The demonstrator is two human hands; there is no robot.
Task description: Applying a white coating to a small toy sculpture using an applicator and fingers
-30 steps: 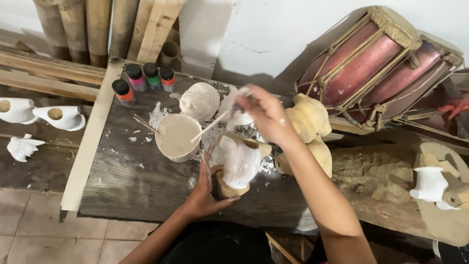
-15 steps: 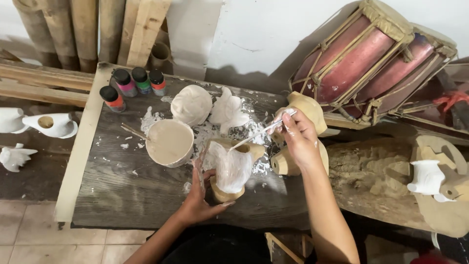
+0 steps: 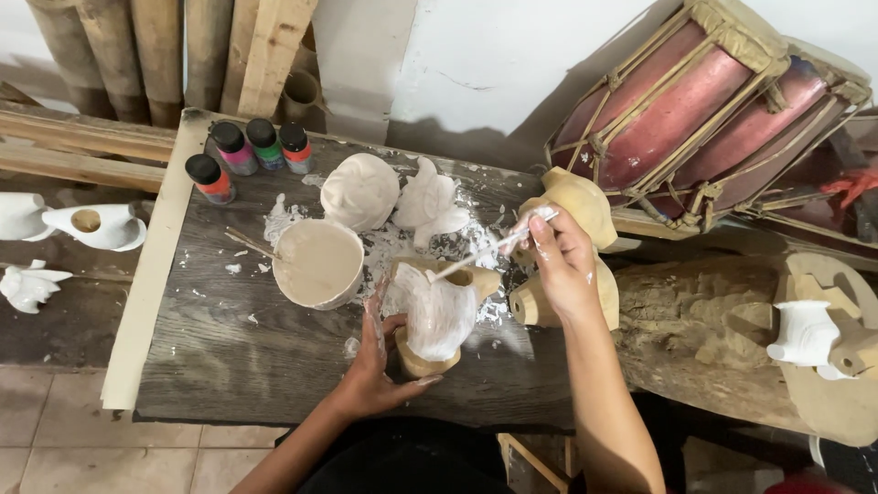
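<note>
Brush [image 3: 476,256] lowered (hands [image 3: 565,265] closed)

Take the bowl [image 3: 318,263] on your table [image 3: 229,348] as centre: the carving [image 3: 437,316] you hold stands right of it, two masks [image 3: 361,190] lie behind it, the bottles [image 3: 247,151] sit behind-left, the drum [image 3: 695,110] far right.
</note>
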